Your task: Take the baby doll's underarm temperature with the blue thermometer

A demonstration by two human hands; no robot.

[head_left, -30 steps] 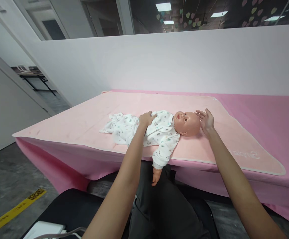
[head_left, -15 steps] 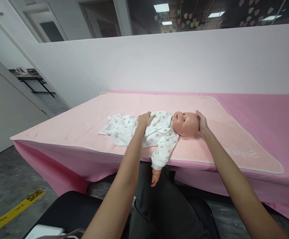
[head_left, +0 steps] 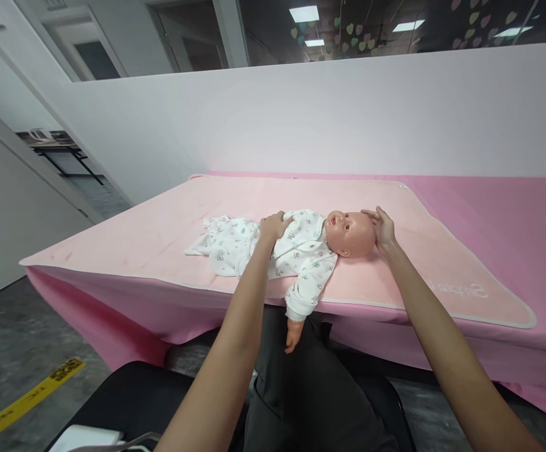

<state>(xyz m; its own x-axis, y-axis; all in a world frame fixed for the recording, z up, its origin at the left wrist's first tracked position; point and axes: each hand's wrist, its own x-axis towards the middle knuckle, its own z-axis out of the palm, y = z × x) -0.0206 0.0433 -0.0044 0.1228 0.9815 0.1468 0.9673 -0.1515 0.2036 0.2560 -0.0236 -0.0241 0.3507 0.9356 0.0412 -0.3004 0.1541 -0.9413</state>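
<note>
A baby doll point(head_left: 309, 252) in a white patterned outfit lies on its back on a light pink mat point(head_left: 141, 242), its head point(head_left: 356, 235) to the right. One of its arms hangs over the near table edge, the small hand above my lap. My left hand point(head_left: 273, 226) rests flat across the doll's middle, thumb apart from the fingers. At the top of the doll's head is my right hand point(head_left: 382, 230), open, its fingers stretched along the crown. Whether its palm touches the head I cannot tell.
Under the mat a pink cloth point(head_left: 513, 232) covers the table and drapes down its front. A white wall point(head_left: 301, 122) stands behind. Below me are a black chair point(head_left: 132, 395) and, at its left, a white device point(head_left: 85, 438) with a cable.
My right hand has shifted slightly, its fingers moving left over the top of the doll's head and spreading more. My left hand and the doll stay in place.
</note>
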